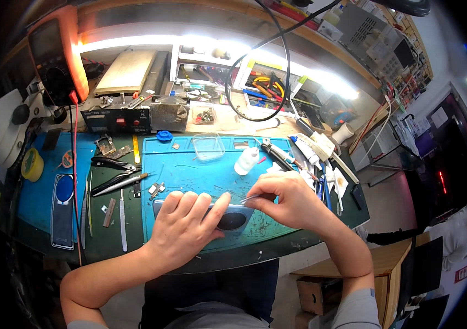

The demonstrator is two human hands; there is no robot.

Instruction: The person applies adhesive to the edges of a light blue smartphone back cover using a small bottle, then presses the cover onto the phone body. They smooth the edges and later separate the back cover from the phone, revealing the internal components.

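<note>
1. Shows dark trousers (263, 279) at the bottom edge of the frame and a grey sleeve (359, 310) at lower right.
2. Holds a blue phone-like device (247, 218) just below the centre of the frame, over the near part of the blue mat (189, 178), with a dark oval patch on its surface; cannot tell whether touching the mat.
3. Grips its left part with the left hand (181, 230), fingers slightly spread toward the far edge, thumb near the oval patch.
4. Pinches a thin metal tool (248, 198) between thumb and forefinger of the right hand (285, 200), close to the far right edge of the device; cannot tell whether touching.
5. Left of the mat, on the dark green surface (107, 241), includes a slim silver tool (123, 222), a dark panel (64, 219) with a blue oval and black-handled pliers (114, 183).
6. Farther back on the mat, shows a white bottle (246, 162) and a clear plastic box (208, 149).
7. Beyond, at upper left, includes a black box (115, 120) with a red switch and an orange multimeter (74, 55).
8. At top centre, shows a looped black cable (286, 66) before lit shelves.
</note>
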